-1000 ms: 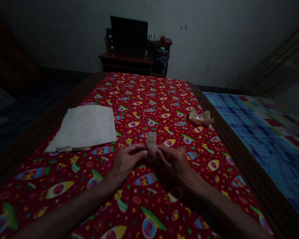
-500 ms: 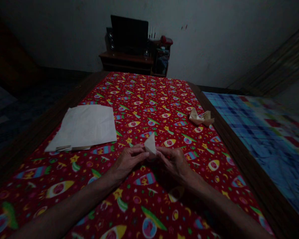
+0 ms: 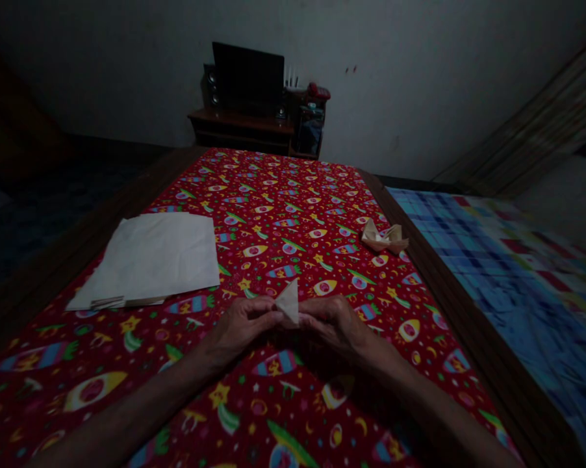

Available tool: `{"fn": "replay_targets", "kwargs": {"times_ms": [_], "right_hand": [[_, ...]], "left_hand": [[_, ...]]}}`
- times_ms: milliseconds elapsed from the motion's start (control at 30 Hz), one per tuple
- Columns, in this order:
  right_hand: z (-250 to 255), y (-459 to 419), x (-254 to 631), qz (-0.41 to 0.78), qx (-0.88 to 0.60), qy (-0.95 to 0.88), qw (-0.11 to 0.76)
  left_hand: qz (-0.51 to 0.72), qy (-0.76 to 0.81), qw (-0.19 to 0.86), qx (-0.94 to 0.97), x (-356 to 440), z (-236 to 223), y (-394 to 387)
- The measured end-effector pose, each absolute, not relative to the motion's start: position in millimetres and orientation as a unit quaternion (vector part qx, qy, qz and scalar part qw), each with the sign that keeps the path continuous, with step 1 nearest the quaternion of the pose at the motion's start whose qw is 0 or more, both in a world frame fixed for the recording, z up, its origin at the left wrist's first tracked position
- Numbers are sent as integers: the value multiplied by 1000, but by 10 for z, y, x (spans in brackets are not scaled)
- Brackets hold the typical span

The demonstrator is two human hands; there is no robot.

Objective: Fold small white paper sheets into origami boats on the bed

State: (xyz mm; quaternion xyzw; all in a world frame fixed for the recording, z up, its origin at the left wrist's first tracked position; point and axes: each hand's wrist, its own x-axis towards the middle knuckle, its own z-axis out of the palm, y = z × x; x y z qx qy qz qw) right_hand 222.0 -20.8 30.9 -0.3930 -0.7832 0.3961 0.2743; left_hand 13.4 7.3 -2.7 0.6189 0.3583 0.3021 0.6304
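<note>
A small piece of folded paper point(image 3: 288, 304), pale and pointed at the top, is pinched between my two hands above the red patterned cloth. My left hand point(image 3: 248, 320) grips its left side with thumb and fingers. On its right edge, the fingertips of my right hand point(image 3: 332, 317) are closed, partly hiding the paper there. To the left lies a stack of whitish paper sheets point(image 3: 161, 257). Near the cloth's right edge sits a folded paper shape point(image 3: 384, 238), tan with raised corners.
The red cloth point(image 3: 254, 266) covers a dark wooden table point(image 3: 427, 279). Beyond its far end stand a monitor point(image 3: 248, 78), a speaker point(image 3: 210, 84) and a red telephone point(image 3: 319, 91) on a brown desk point(image 3: 239, 120). A blue checked surface point(image 3: 473, 273) lies to the right.
The folded paper has turned between my fingers and now shows a paler triangular face. Both hands keep hold of it. The whole view has shifted slightly.
</note>
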Motion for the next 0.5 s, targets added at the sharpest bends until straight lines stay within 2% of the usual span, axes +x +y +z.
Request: {"fn": "replay_targets", "kwargs": {"times_ms": [200, 500], "right_hand": [[248, -212, 2191, 299, -439, -766, 362], [298, -186, 2240, 346, -509, -708, 345]], "left_hand": [[319, 362, 653, 584, 184, -44, 88], [299, 378, 630, 609, 200, -76, 81]]}}
